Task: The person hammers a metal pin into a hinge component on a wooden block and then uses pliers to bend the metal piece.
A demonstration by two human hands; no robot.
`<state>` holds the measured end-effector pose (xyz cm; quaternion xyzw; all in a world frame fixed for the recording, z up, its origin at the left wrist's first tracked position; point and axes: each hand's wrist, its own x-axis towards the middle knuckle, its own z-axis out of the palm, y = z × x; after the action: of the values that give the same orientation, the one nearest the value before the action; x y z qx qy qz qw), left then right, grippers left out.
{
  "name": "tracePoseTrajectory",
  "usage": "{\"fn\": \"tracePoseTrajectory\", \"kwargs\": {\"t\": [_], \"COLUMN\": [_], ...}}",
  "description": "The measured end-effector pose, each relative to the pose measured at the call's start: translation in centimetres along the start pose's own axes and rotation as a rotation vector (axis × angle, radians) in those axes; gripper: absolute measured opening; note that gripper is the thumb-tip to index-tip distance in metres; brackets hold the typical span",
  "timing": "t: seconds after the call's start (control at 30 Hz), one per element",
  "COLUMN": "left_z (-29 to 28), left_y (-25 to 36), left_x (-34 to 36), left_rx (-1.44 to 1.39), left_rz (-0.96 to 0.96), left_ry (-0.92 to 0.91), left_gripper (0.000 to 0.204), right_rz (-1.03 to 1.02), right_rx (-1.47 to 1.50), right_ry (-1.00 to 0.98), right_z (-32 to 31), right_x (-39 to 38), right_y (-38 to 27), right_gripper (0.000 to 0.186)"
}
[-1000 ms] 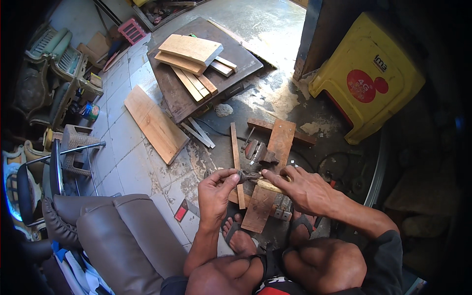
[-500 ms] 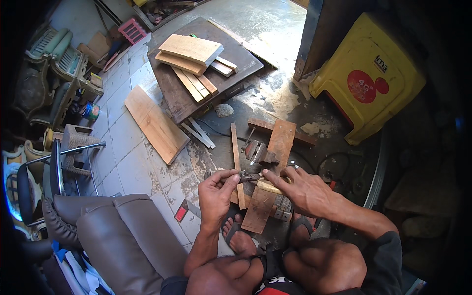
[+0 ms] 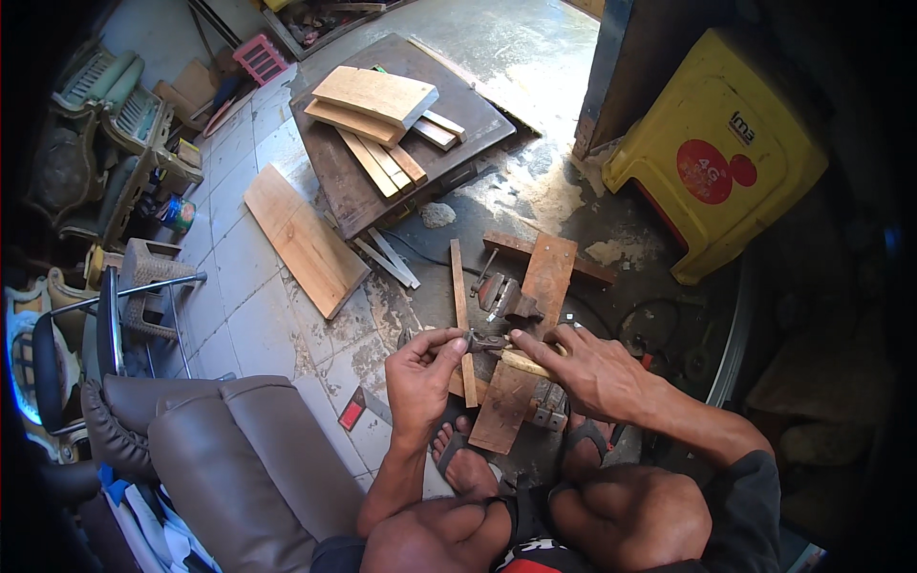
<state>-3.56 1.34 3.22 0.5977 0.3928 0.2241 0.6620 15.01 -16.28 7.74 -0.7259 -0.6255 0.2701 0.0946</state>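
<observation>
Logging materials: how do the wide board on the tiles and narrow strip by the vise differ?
The board is broad, the strip slender. The board slants across the picture; the strip runs nearly straight up it. The left hand partly hides the strip, not the board. Both are bare wood.

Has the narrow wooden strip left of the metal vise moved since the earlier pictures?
No. Judged against the metal vise, the narrow wooden strip shows no visible shift either way: the gap and angle between them look the same.
</observation>
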Motion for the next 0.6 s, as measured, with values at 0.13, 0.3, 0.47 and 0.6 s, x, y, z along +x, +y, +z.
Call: {"fn": "tracePoseTrajectory", "kwargs": {"t": [0.13,0.3,0.47,0.6], "left_z": [0.0,0.2,0.4,0.5], "left_y": [-0.4,-0.1,-0.2,-0.2], "left_x": [0.0,-0.2,-0.1,0.0], "left_rx": [0.017,0.013,0.024,0.022], "left_rz": [0.011,0.012,-0.003,-0.020], "left_ry": [0.003,-0.008,-0.010,-0.035], "left_gripper": [0.019,0.018,0.017,0.019], "right_rz": [0.004,0.019,0.052,0.056], "right_rx": [-0.012,-0.022,0.004,0.014], "right_ry": [0.006,-0.002,-0.023,-0.021], "right_z": [0.1,0.6,1.2,1.0], "right_x": [-0.1,-0.1,-0.2,-0.5], "right_y": [-0.1,-0.1,0.0,0.0], "right_gripper": [0.085,0.082,0.082,0.084]}}
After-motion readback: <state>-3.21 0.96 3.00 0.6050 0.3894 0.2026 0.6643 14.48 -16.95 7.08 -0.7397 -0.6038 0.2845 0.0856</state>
